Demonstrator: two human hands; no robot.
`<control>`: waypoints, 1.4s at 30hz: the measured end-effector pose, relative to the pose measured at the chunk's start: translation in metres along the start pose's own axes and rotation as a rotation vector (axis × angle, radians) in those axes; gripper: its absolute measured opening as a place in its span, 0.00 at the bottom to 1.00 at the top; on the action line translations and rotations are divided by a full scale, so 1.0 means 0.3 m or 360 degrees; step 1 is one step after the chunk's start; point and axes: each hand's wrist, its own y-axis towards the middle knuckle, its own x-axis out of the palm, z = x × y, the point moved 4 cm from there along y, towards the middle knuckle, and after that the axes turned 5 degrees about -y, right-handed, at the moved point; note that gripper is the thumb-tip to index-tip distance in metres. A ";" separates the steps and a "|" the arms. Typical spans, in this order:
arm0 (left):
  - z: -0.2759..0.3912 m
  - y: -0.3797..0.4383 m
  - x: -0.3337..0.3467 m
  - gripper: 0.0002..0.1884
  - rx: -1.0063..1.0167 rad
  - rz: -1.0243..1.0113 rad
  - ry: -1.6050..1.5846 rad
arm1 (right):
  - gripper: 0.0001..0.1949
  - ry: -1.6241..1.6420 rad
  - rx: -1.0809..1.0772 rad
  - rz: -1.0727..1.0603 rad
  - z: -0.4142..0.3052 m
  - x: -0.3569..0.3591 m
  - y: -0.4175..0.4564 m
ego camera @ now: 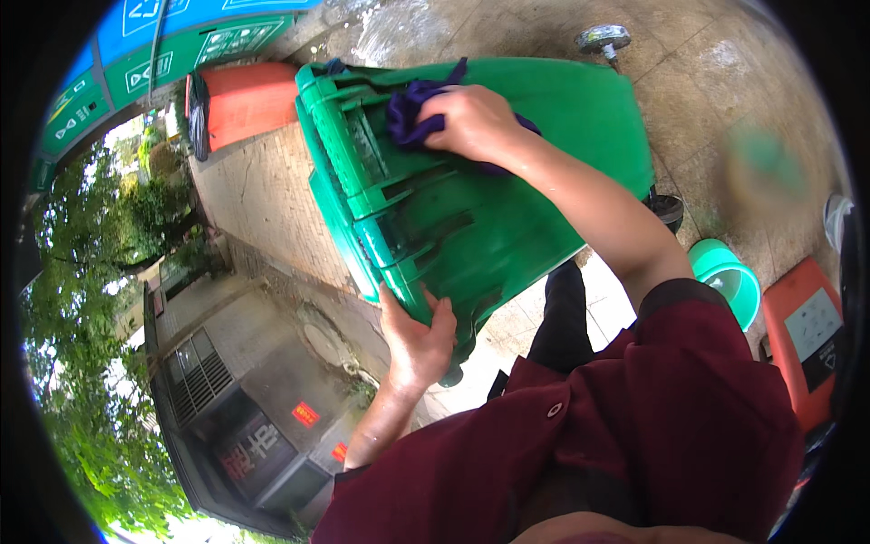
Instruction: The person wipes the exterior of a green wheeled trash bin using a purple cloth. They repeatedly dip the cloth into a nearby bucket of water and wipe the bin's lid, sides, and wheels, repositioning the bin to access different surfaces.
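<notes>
A green plastic wheeled bin [530,204] stands before me, tilted in the view, its ribbed hinge and handle side towards me. My right hand [469,122] presses a bunched purple cloth [414,115] against the bin just below the hinge ribs; the cloth's loose end trails under my wrist. With my left hand [418,340] I grip the near end of the bin's handle bar [360,197], thumb on one side and fingers partly hidden. Both forearms look wet.
A turquoise bucket [737,279] and an orange-red bin [805,340] are at the right. A round-based object [603,39] lies on the wet tiled floor [707,88]. Another orange-red bin [251,102] with a black bag stands beyond, near blue and green containers [177,54].
</notes>
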 end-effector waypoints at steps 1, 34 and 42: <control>-0.002 0.004 -0.001 0.18 0.0017 0.0028 0.0039 | 0.14 -0.0040 0.0225 0.0072 0.080 -0.018 -0.037; 0.008 0.046 0.102 0.18 0.0272 0.0068 0.0120 | 0.19 0.1122 0.1714 0.0957 0.943 -0.365 -1.043; 0.006 0.038 0.064 0.18 0.0531 -0.0180 0.0136 | 0.15 0.1995 0.1463 0.2128 0.745 -0.648 -1.806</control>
